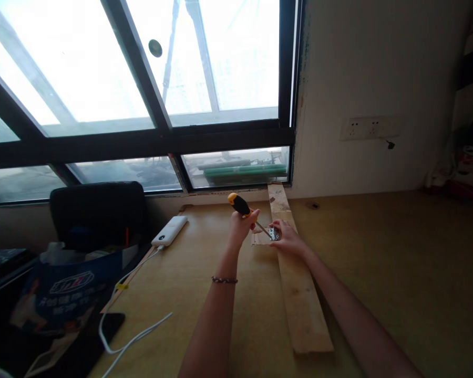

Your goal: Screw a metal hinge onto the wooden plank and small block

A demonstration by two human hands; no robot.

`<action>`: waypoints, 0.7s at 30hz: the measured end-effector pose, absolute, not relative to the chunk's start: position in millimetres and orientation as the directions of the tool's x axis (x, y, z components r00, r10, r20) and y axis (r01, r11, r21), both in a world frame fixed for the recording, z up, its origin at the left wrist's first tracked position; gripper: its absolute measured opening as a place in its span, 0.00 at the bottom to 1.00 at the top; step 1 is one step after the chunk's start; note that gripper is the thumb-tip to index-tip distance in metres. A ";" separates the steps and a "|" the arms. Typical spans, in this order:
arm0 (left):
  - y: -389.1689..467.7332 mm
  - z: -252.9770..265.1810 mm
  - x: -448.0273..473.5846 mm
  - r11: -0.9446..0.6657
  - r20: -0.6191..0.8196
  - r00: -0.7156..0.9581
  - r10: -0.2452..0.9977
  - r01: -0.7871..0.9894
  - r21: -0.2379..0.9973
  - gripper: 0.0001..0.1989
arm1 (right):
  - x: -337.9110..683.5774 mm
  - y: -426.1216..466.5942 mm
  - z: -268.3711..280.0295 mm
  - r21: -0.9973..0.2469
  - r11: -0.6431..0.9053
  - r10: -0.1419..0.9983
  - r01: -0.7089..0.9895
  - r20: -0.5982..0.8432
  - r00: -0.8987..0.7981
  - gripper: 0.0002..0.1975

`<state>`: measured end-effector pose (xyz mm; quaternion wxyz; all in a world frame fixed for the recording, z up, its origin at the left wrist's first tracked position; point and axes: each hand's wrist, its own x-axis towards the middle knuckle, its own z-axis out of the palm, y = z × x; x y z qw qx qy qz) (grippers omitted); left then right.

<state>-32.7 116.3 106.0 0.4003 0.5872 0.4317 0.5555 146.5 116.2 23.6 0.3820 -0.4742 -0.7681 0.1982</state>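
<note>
A screwdriver (239,204) with a black and yellow handle is gripped in my left hand (242,227). Its shaft slants down to the right, and the tip meets a small metal plate that looks like a hinge (273,234). The fingers of my right hand (290,239) are closed around the hinge, partly hiding it. Under that hand a long wooden plank (304,310) lies lengthwise on the table. A short, thin wood piece (259,239) juts out from the plank's left side, beneath the hinge. Whether a screw sits under the tip is too small to tell.
The wooden tabletop (386,268) reaches to the wall and window (228,63). At its left edge lies a white power bank (171,231) with a white cable (142,332). Beyond that edge are a black chair (98,215) and a blue bag (74,294). Wall sockets (364,127) are at right.
</note>
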 end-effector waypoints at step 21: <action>116.9 108.7 -32.4 -0.317 0.310 0.069 0.948 0.128 0.940 0.12 | 149.3 119.1 18.5 -0.707 0.445 0.895 0.550 0.374 -0.243 0.34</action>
